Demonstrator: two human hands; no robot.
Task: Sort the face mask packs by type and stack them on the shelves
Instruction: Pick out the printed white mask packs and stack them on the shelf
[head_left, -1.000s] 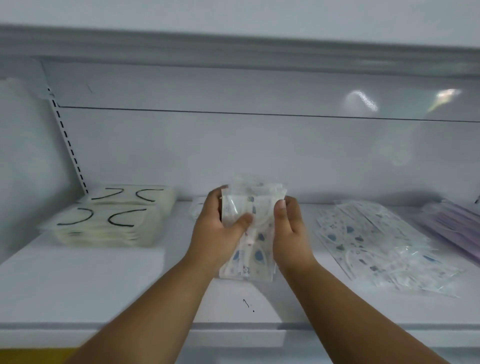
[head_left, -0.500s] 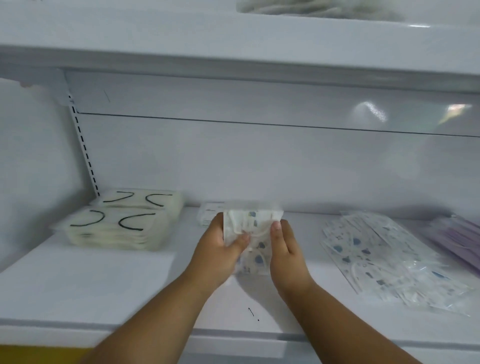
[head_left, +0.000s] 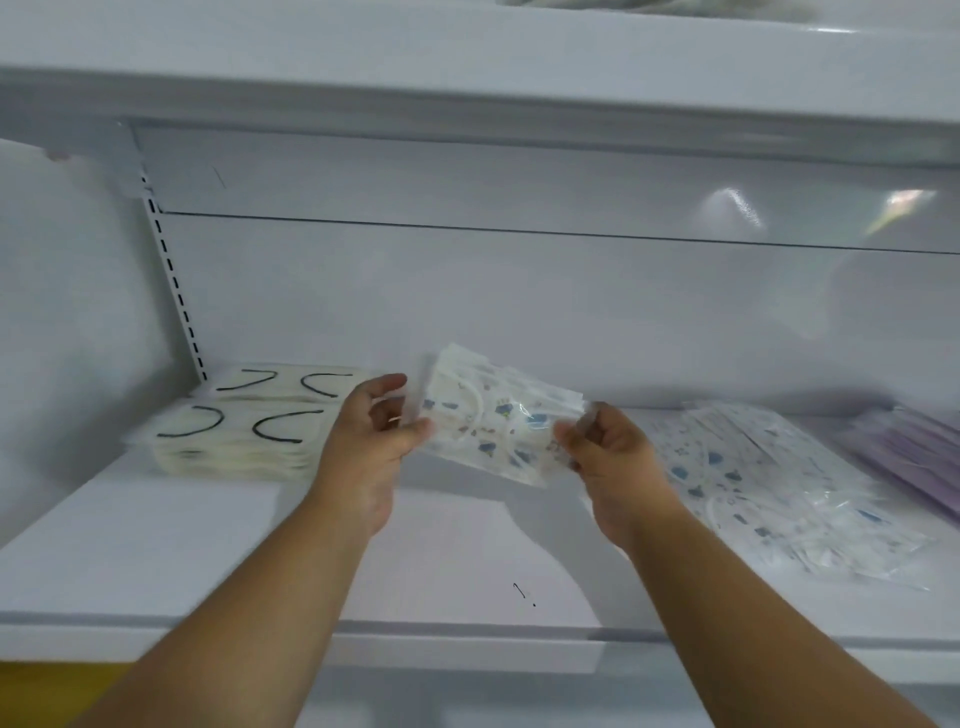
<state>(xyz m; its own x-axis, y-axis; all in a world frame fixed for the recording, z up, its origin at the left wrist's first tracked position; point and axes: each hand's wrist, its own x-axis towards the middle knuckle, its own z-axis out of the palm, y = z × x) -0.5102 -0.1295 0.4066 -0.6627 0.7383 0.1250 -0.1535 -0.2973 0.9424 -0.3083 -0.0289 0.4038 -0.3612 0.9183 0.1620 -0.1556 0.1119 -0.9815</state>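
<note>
Got this printed mask pack (head_left: 501, 426) up over the shelf (head_left: 156, 545), my left hand (head_left: 371, 441) and right hand (head_left: 610, 457) pinching its ends, feels light, floppy and slick so edge grips seem safest.

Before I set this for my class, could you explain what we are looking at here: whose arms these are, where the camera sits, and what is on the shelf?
No machine here: a person wears a camera on the head, looking down at their own arms. The left hand and right hand hold a printed mask pack by its ends, above the white shelf. On it lie cream packs with black loops at left, a matching printed pile at right, and purple packs at far right.
</note>
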